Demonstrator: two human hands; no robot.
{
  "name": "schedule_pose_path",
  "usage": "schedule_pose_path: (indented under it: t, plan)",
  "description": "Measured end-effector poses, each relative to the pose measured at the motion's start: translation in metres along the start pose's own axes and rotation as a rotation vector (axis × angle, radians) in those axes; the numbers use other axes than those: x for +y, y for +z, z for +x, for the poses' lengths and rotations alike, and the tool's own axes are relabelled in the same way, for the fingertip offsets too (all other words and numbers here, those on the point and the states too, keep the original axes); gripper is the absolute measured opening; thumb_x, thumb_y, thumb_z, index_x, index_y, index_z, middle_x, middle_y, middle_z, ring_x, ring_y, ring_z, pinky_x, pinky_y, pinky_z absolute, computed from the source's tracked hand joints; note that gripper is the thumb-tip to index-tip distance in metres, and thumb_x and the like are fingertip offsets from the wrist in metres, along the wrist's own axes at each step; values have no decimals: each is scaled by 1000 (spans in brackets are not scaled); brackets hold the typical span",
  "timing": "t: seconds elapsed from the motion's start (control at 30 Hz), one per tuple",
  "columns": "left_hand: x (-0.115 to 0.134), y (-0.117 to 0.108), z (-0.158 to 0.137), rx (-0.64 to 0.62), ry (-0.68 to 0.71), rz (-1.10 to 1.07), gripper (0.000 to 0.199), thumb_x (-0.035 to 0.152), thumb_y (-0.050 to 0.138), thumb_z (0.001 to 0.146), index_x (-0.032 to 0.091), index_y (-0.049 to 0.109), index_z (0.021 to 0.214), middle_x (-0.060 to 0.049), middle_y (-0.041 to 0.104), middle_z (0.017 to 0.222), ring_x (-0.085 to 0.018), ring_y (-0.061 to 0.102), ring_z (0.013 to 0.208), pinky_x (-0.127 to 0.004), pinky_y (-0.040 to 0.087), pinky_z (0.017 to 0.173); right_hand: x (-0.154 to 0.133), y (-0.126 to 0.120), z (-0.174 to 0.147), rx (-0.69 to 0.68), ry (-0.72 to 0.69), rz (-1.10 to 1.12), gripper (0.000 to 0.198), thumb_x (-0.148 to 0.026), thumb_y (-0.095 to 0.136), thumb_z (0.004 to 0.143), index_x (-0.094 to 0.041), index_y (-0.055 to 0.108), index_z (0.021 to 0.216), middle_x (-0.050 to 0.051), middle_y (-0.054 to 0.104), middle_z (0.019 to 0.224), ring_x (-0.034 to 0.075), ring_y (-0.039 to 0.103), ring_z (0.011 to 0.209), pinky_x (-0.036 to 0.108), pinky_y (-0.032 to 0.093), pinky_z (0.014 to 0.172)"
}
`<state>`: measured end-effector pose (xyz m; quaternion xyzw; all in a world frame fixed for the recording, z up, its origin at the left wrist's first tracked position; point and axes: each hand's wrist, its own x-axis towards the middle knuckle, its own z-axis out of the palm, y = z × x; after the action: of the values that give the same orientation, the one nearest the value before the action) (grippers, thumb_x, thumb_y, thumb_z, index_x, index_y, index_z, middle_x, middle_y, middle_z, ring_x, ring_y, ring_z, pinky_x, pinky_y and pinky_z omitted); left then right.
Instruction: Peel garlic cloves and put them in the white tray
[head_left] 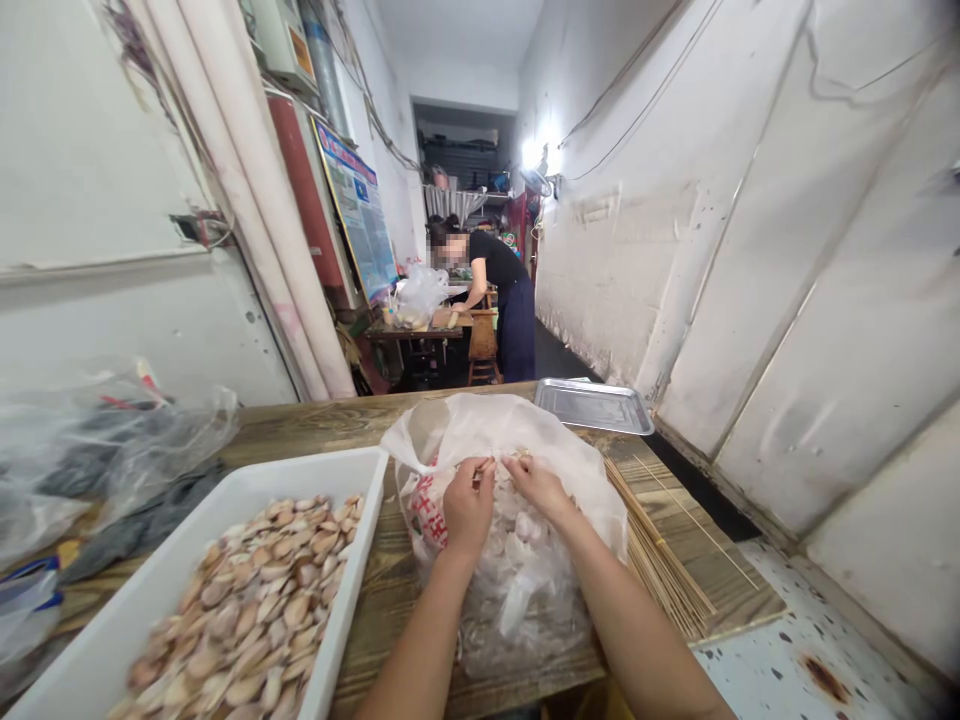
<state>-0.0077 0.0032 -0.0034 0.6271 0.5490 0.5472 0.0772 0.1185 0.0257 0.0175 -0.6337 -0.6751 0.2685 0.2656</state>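
Note:
A white plastic bag (491,415) with red print stands open on the wooden table. Inside it are garlic bulbs (529,528) and loose papery skins. Over the bag's mouth, my left hand (468,510) is closed, with a small brownish garlic clove (478,479) showing between thumb and fingers. Just beside it my right hand (541,490) is pinched, its fingertips close to the left ones; what it holds, if anything, is too small to make out. To the left, a white plastic tub (373,520) holds many separated garlic cloves (259,600).
Bamboo skewers (664,555) lie right of the bag on the table (739,590). A metal tray (596,405) sits at the far edge. Clear plastic bags and dark cloth (142,515) lie at the left. Farther back, a person (506,275) bends over another table (416,332).

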Motion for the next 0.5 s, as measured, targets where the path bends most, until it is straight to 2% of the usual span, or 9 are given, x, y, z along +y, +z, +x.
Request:
schedule_pose_path:
  t: [0.07, 0.13, 0.2, 0.27, 0.33, 0.4, 0.5]
  plan:
    - [4, -3, 1, 21, 35, 3, 19, 31, 46, 83, 18, 59, 87, -3, 65, 83, -14, 59, 75, -24, 44, 68, -2, 0, -3, 9, 2, -37, 40, -53, 36, 84, -20, 59, 88, 1, 61, 76, 15, 58, 72, 24, 39, 64]
    - [10, -11, 4, 37, 98, 37, 19, 29, 45, 84, 18, 60, 88, -4, 65, 85, -15, 59, 78, -25, 44, 72, -5, -1, -6, 47, 4, -113, 41, -52, 38, 84, -23, 54, 108, 4, 63, 86, 17, 59, 79, 25, 40, 67]
    - [18, -27, 7, 63, 145, 101, 22, 29, 45, 84, 17, 61, 92, -5, 65, 89, -16, 58, 84, -27, 43, 78, -7, -3, -10, 42, -15, -206, 44, -44, 33, 88, -23, 41, 127, 7, 62, 100, 18, 58, 91, 27, 40, 73]
    - [29, -51, 9, 76, 150, 169, 25, 30, 43, 85, 18, 62, 95, -6, 66, 93, -17, 58, 88, -28, 43, 81, -7, -5, -11, -32, -51, -301, 44, -34, 26, 92, -19, 35, 132, 11, 61, 107, 19, 56, 98, 28, 39, 79]
    - [39, -81, 9, 66, 105, 252, 28, 31, 40, 86, 19, 62, 99, -6, 66, 96, -17, 59, 88, -27, 43, 80, -6, -3, -9, -115, -133, -392, 41, -29, 25, 92, -14, 47, 124, 13, 62, 106, 19, 56, 99, 27, 37, 82]
    - [47, -115, 9, 67, -22, 423, 31, 33, 38, 85, 21, 60, 104, -5, 67, 94, -19, 60, 83, -28, 43, 75, -3, 1, -7, -171, -271, -468, 37, -30, 29, 92, -13, 60, 105, 13, 63, 103, 21, 55, 98, 28, 36, 83]
    - [46, -162, 7, -38, -177, 608, 37, 30, 32, 85, 21, 56, 112, -7, 67, 91, -23, 60, 84, -33, 43, 76, 1, 8, -5, -260, -462, -444, 27, -26, 39, 88, -15, 64, 90, 10, 65, 95, 19, 56, 91, 26, 36, 80]
